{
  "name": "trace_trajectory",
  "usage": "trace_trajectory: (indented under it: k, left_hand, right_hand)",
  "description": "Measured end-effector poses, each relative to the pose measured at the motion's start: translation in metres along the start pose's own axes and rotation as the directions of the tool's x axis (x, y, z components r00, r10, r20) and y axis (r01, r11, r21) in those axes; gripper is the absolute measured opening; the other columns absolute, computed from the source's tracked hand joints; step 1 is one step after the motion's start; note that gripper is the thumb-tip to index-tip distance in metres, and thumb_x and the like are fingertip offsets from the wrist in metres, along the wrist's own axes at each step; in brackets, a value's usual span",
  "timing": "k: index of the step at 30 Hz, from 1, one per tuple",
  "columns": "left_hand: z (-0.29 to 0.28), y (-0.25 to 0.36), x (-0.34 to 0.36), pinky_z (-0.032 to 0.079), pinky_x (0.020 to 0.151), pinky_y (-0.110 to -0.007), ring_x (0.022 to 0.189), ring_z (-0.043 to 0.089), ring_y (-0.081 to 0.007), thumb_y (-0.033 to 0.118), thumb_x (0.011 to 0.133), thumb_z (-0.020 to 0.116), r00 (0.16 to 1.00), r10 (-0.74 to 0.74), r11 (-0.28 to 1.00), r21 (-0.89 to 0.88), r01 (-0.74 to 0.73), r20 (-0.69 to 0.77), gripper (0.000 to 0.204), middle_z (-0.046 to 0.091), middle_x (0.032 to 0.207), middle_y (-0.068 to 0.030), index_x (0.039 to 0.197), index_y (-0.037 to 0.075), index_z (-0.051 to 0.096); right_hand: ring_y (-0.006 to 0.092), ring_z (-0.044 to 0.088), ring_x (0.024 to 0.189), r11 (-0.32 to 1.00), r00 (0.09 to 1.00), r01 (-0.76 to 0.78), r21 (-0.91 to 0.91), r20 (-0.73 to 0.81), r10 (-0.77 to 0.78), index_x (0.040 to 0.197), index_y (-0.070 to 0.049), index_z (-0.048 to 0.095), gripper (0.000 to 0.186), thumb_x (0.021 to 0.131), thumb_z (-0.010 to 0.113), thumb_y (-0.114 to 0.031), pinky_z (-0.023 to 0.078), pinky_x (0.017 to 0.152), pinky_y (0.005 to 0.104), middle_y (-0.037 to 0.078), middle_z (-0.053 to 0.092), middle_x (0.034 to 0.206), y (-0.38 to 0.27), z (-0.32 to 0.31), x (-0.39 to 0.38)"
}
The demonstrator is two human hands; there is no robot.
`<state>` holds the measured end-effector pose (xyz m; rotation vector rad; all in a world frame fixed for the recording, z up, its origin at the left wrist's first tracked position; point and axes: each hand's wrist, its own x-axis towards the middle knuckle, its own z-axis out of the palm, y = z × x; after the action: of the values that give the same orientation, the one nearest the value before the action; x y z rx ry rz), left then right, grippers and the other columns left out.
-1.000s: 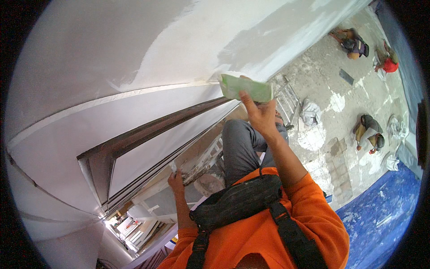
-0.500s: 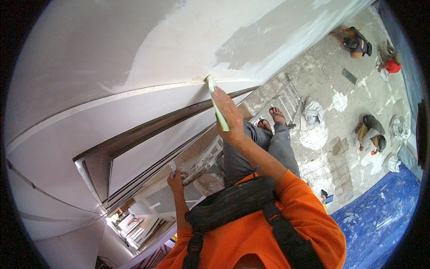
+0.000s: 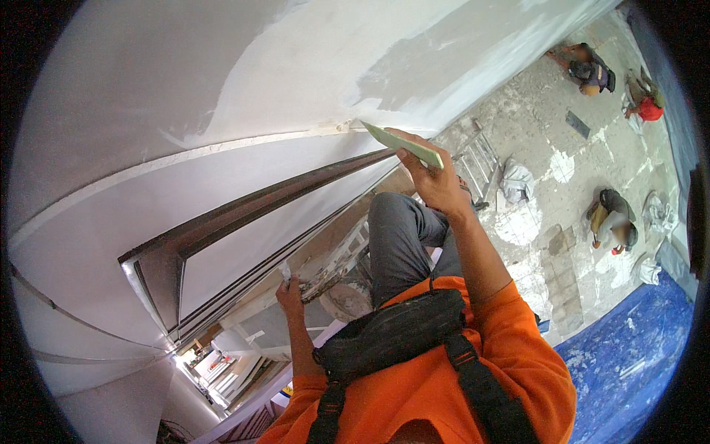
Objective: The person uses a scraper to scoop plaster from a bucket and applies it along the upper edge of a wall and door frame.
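My right hand (image 3: 438,185) grips a thin, pale green flat putty spreader (image 3: 405,145) between thumb and fingers. Its pointed corner is close to the wall ledge (image 3: 222,150), just right of a small yellowish putty spot (image 3: 342,127); contact there is unclear. Grey and whitish coats cover the wall (image 3: 296,81) above the ledge. Lower down at the left, my left hand (image 3: 291,296) is closed, with a small whitish piece (image 3: 285,274) sticking up from it. What that piece belongs to I cannot tell.
A dark brown door frame (image 3: 222,222) runs below the ledge. Beneath me are a round putty-smeared bucket (image 3: 346,302) and a metal ladder (image 3: 481,166). On the stained floor far below, one co-worker (image 3: 614,214) crouches, with others (image 3: 588,70) beyond. A blue sheet (image 3: 629,355) lies at right.
My right hand has moved right, and the spreader has swung from nearly upright to a slant, off the putty spot. My knee has shifted across. The left hand stays nearly in place.
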<state>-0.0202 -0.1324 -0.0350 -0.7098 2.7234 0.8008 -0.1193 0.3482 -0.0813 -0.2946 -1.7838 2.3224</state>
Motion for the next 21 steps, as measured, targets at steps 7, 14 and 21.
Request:
trace_trajectory:
  k: [7, 14, 21]
  left_hand:
    - [-0.002, -0.011, 0.003, 0.044, 0.064, -0.031, 0.066, 0.05, -0.0115, 0.029, 0.097, 0.064, 0.999, 0.03, 0.997, 0.068, -0.029, -0.014, 0.034, 0.064, 0.072, -0.0007, 0.086, -0.001, 0.074]
    - [0.003, -0.007, 0.004, 0.045, 0.065, -0.03, 0.068, 0.053, -0.0107, 0.028, 0.097, 0.067, 0.999, -0.02, 1.0, -0.023, 0.02, -0.027, 0.03, 0.066, 0.075, -0.0015, 0.091, -0.001, 0.075]
    - [0.003, 0.016, -0.001, 0.047, 0.07, -0.03, 0.074, 0.057, -0.0118, 0.028, 0.097, 0.067, 0.999, 0.043, 0.999, 0.0, -0.043, -0.005, 0.031, 0.07, 0.08, -0.0038, 0.093, -0.002, 0.076]
  right_hand:
    - [0.014, 0.064, 0.097, 0.989, 0.991, -0.125, 0.077, 0.049, 0.122, 0.12, 0.004, 0.068, 0.027, 0.097, 0.067, -0.011, 0.051, 0.087, 0.03, 0.009, 0.074, 0.107, -0.002, -0.007, 0.018]
    - [0.0145, 0.064, 0.079, 0.992, 0.993, -0.118, -0.042, -0.01, 0.118, 0.108, 0.005, 0.07, 0.026, 0.093, 0.071, -0.016, 0.052, 0.072, 0.0323, 0.01, 0.074, 0.089, -0.016, -0.006, 0.038]
    - [0.0161, 0.063, 0.071, 0.979, 0.994, -0.095, -0.178, 0.026, 0.102, 0.103, 0.003, 0.071, 0.024, 0.094, 0.068, -0.019, 0.051, 0.066, 0.0351, 0.012, 0.072, 0.079, -0.038, 0.004, 0.047]
